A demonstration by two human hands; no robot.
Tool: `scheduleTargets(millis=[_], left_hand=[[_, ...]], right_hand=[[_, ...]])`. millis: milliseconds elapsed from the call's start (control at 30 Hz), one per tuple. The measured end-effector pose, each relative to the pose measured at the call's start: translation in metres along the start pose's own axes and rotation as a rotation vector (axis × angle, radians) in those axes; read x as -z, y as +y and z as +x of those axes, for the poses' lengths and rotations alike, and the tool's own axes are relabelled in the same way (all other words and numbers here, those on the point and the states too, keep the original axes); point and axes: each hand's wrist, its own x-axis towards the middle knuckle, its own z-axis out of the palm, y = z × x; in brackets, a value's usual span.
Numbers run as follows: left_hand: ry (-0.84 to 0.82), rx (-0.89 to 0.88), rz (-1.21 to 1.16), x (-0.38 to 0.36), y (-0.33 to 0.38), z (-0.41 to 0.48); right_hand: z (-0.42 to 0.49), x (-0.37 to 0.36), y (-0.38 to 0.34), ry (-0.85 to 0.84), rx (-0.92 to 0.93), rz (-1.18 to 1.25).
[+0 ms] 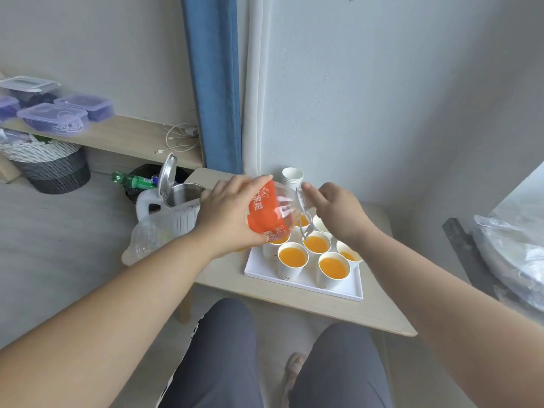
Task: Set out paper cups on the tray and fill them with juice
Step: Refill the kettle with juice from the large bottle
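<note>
**Juice bottle**: orange label, clear body, held tilted above the tray's 11 o'clock corner.

**Left hand**: was wrapped round the labelled part and gripped it.

**Right hand**: was at the bottle's 3 o'clock end, fingers bent, one fingertip against the clear plastic. Whether it gripped could not be told.

**Tray**: white, lay on the table.

**Paper cups**: stood in rows on the tray, and several showed orange juice. Those beneath the bottle were partly hidden.

**Stack of empty cups**: stood off the tray, at its 12 o'clock.

**Kettle**: lid raised, stood at the tray's 10 o'clock.
</note>
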Motion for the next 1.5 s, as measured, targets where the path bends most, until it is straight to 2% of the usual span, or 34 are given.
scheduleTargets(millis=[33, 100, 167, 233, 300, 333, 400, 500, 567, 633, 700, 800, 867, 933, 1033, 1100, 1200, 1233, 1300, 1367, 1433, 1500], left_hand=[[-0.066, -0.019, -0.049, 0.001, -0.001, 0.001], [-0.262, -0.026, -0.392, 0.005, -0.01, 0.005], [-0.479, -0.025, -0.728, 0.011, -0.022, 0.006], [-0.651, -0.062, -0.849, 0.015, -0.026, 0.005], [-0.709, -0.1, -0.838, 0.017, -0.027, 0.004], [-0.682, -0.09, -0.813, 0.017, -0.026, 0.003], [-0.511, -0.044, -0.696, 0.014, -0.018, 0.0], [-0.121, -0.021, -0.129, -0.002, 0.002, -0.01], [-0.006, -0.047, 0.121, -0.012, 0.011, -0.016], [-0.045, -0.035, 0.1, -0.015, 0.011, -0.016], [-0.219, 0.007, -0.174, -0.01, -0.001, -0.009], [-0.583, 0.027, -0.73, 0.001, -0.016, -0.008], [-0.657, 0.001, -0.799, 0.001, -0.019, -0.009], [-0.543, -0.007, -0.723, -0.004, -0.014, -0.011], [-0.26, 0.007, -0.455, -0.014, -0.003, -0.017], [-0.192, 0.034, -0.349, -0.022, 0.002, -0.024], [-0.192, 0.048, -0.275, -0.03, 0.002, -0.032], [-0.195, 0.053, -0.278, -0.031, 0.001, -0.033], [-0.16, 0.075, -0.338, -0.029, 0.0, -0.029], [-0.077, 0.155, -0.487, -0.018, -0.001, -0.014], [0.028, 0.255, -0.661, -0.002, -0.001, 0.009], [0.102, 0.316, -0.78, 0.012, 0.0, 0.036]], right_hand=[[-0.002, -0.003, 0.003, 0.023, 0.011, -0.028], [-0.005, -0.005, 0.009, 0.089, 0.142, -0.099], [-0.005, -0.002, 0.009, 0.196, 0.467, -0.123], [-0.007, 0.003, 0.006, 0.239, 0.767, -0.159], [-0.004, 0.003, 0.008, 0.265, 0.872, -0.169], [-0.004, 0.002, 0.009, 0.27, 0.832, -0.162], [-0.008, -0.006, 0.008, 0.212, 0.546, -0.135], [-0.008, -0.014, 0.009, -0.042, -0.07, -0.032], [-0.009, -0.018, 0.01, -0.098, -0.24, 0.052], [-0.012, -0.018, 0.012, -0.122, -0.197, 0.022], [-0.015, -0.018, 0.015, -0.044, -0.042, -0.021], [-0.017, -0.01, 0.021, 0.138, 0.45, -0.16], [-0.014, -0.006, 0.024, 0.16, 0.626, -0.195], [-0.013, -0.007, 0.024, 0.153, 0.551, -0.149], [-0.013, -0.015, 0.024, 0.122, 0.265, -0.036], [-0.014, -0.021, 0.026, 0.095, 0.139, -0.049], [-0.02, -0.025, 0.028, 0.043, 0.069, -0.11], [-0.021, -0.025, 0.027, 0.005, 0.05, -0.062], [-0.022, -0.023, 0.02, -0.066, -0.004, 0.196], [-0.019, -0.021, 0.01, -0.049, -0.057, 0.498], [-0.009, -0.023, 0.002, -0.01, -0.099, 0.657], [0.003, -0.025, -0.007, -0.04, -0.164, 0.777]])
